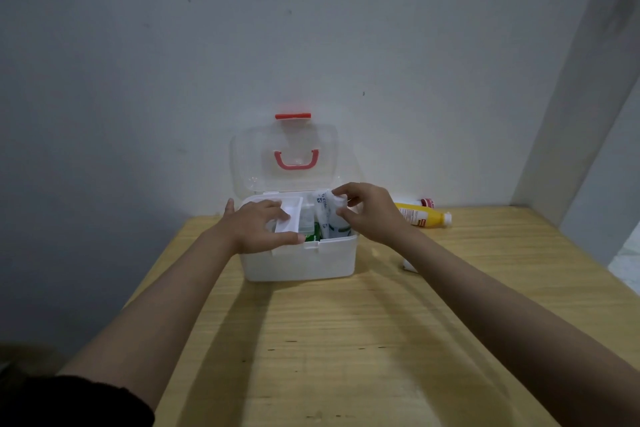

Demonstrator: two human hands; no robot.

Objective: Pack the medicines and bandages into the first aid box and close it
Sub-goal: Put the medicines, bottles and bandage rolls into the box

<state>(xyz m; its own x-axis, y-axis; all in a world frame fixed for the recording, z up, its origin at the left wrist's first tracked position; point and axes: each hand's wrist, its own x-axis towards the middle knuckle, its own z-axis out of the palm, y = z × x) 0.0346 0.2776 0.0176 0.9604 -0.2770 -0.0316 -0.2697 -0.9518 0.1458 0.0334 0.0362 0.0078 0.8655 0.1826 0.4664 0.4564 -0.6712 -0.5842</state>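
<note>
Over the open white plastic first aid box [300, 262] on the wooden counter [346, 340], the right hand [372, 215] pinches a white tube [329, 215] standing nearly upright inside, while the left hand [258, 227] grips the white inner tray [287, 218].

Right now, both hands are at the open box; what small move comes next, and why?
Probably press the white tube down: the right hand pinches its top, and it stands above the box rim, so the lid may not shut. The left hand steadies the inner tray.
</note>
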